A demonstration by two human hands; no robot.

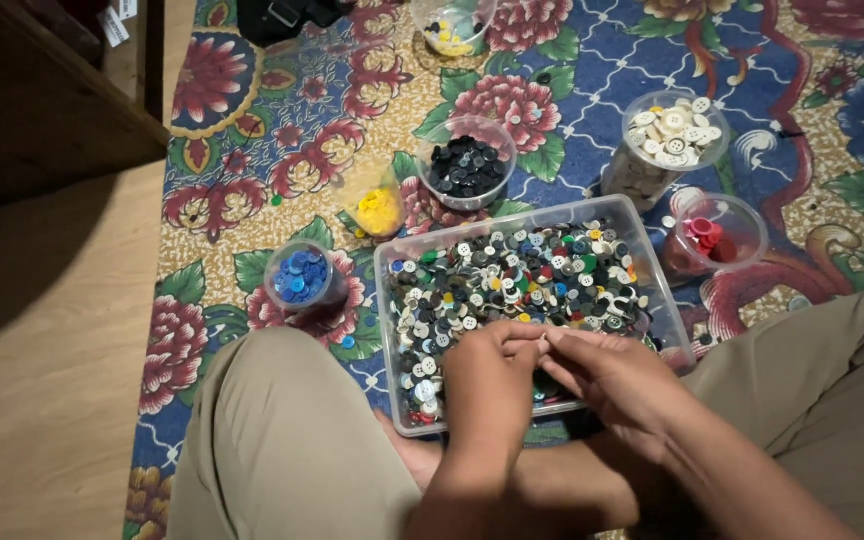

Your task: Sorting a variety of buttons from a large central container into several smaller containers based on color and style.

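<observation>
The clear bin of mixed buttons (512, 275) sits on the floral rug (252, 150) — mostly full. Left hand (487, 375) and right hand (607, 375) meet over it, fingers pinched together; whatever they hold is hidden. Cups of black buttons (465, 165), white buttons (674, 135) and blue buttons (300, 275) — partly filled.

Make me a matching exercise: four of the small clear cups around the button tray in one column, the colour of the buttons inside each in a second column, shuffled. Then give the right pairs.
Column one:
1. cup left of the tray
2. cup just behind the tray
3. tall cup at back right
4. cup right of the tray

Column two:
A. red
B. black
C. blue
D. cream white

Pairs: 1-C, 2-B, 3-D, 4-A.

All four stand on the flowered mat around the clear tray of mixed buttons.
</observation>
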